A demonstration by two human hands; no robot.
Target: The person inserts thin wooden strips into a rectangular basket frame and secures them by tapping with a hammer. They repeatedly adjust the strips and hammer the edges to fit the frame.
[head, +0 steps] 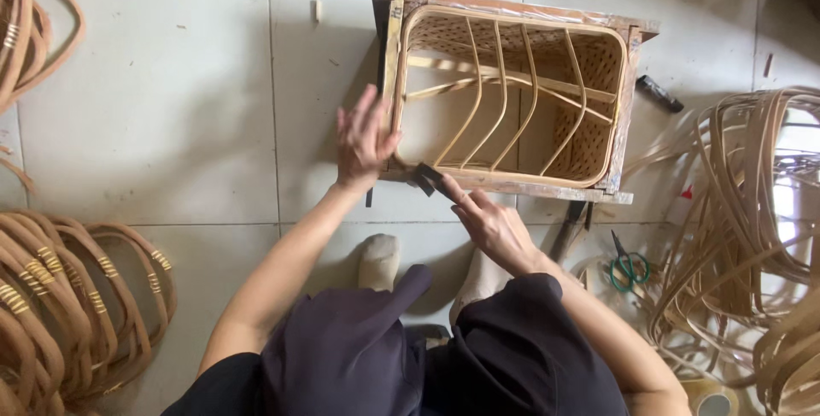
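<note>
At the far left edge, bent rattan hoops (26,23) are leaning into view, and nearer to you on the left a stack of curved rattan pieces (77,296) bound with pale wrapping is lying on the tiled floor (162,100). Moving right, your left hand (363,138) is resting with fingers spread and flat against the left near corner of the wooden frame (636,108), not gripping anything, just pressing on the wood beside the rattan basket (512,96). That basket is sitting inside the frame in the far middle of the scene, its rounded rim and curved ribs facing you, woven cane showing on its inner walls. Just right of your left hand, your right hand (491,228) is pinching a small dark tool (427,178) between thumb and fingers, and you are holding its tip against the near rail of the frame, close to the basket's near left corner. Your feet in pale socks (378,260) are planted just below the frame. Further right, a dark handled tool (571,228) is lying on the floor under the frame's near right corner, green-handled scissors (628,266) are lying beside it, and a loose heap of rattan strips (743,237) is spilling across the right side.
</note>
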